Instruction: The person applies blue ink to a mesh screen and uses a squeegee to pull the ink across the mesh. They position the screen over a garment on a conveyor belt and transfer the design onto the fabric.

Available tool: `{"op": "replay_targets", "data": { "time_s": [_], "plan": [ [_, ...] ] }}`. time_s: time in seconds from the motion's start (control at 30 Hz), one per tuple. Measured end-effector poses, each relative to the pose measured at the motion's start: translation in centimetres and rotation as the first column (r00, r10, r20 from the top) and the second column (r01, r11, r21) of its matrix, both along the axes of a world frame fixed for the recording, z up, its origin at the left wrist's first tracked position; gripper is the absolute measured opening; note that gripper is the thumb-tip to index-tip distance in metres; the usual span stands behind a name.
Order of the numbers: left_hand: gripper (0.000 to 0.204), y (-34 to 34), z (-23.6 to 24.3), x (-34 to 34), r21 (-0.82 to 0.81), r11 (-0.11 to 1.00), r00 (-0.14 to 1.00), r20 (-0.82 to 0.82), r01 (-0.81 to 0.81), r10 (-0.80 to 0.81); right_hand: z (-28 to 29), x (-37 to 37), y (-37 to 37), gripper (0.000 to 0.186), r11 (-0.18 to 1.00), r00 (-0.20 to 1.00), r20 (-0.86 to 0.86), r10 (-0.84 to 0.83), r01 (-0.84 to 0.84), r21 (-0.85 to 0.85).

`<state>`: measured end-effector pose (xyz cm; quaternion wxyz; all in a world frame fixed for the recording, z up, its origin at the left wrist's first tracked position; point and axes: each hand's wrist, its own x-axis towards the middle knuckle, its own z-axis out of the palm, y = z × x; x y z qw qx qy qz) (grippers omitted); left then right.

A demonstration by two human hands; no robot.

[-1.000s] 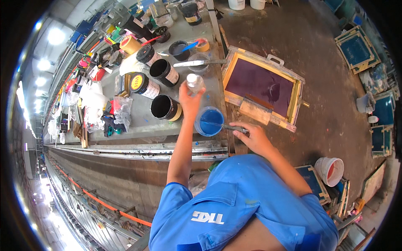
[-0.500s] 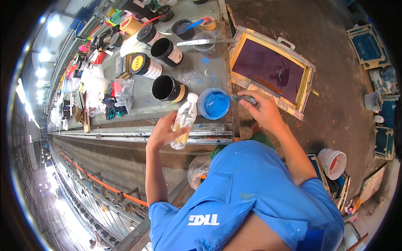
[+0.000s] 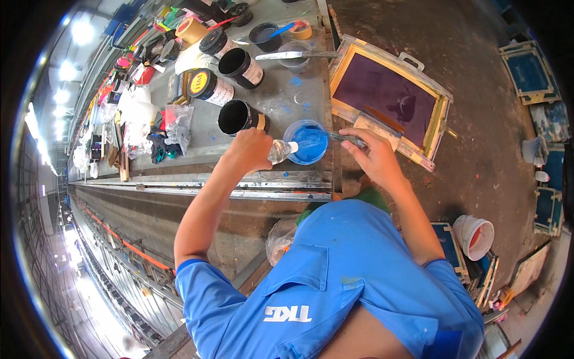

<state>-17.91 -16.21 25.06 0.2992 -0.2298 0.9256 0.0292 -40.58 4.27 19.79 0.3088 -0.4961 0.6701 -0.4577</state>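
Note:
My left hand (image 3: pixel 251 149) is closed round a clear plastic bottle (image 3: pixel 280 152). The bottle is tipped, its white top at the left rim of a translucent tub (image 3: pixel 289 130). Blue paste-like ink (image 3: pixel 310 136) lies in the tub; a pale streak crosses it, and whether that is liquid from the bottle I cannot tell. My right hand (image 3: pixel 374 153) grips the dark handle of a spatula (image 3: pixel 349 140) at the tub's right side, and its far end reaches over the ink. Just left of the tub stands an open black jar (image 3: pixel 236 116), partly behind my left hand.
More black jars (image 3: pixel 239 67) and a white-coated spatula (image 3: pixel 293 55) occupy the grey table (image 3: pixel 206 134). Plastic bags (image 3: pixel 178 128) lie farther left. Right of the table edge is a framed printing screen (image 3: pixel 388 90). A white bucket (image 3: pixel 473 234) stands at the lower right.
My left hand has risen and turned, tipping the bottle from nearly upright to lying over, with its top now at the tub. My right hand and the spatula have barely moved.

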Motion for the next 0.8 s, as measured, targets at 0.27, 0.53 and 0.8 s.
{"op": "replay_targets", "data": {
  "time_s": [0.27,0.53,0.8],
  "plan": [
    [0.033,-0.1,1.0,-3.3,-0.065,0.982,0.980,0.108,0.175,-0.167,0.0,0.5,0.6,0.027,0.998,1.000,0.007,-0.022,0.022,-0.052],
    [0.032,0.6,0.7,-3.0,-0.079,0.979,0.971,0.162,0.188,-0.173,0.3,0.2,0.7,0.028,1.000,1.000,0.004,-0.009,0.009,-0.017],
    [0.034,0.0,0.9,0.0,-0.025,0.999,0.998,0.057,0.040,-0.038,0.2,-0.1,0.4,0.030,0.999,1.000,0.008,0.015,-0.015,0.036]
  ]
}}
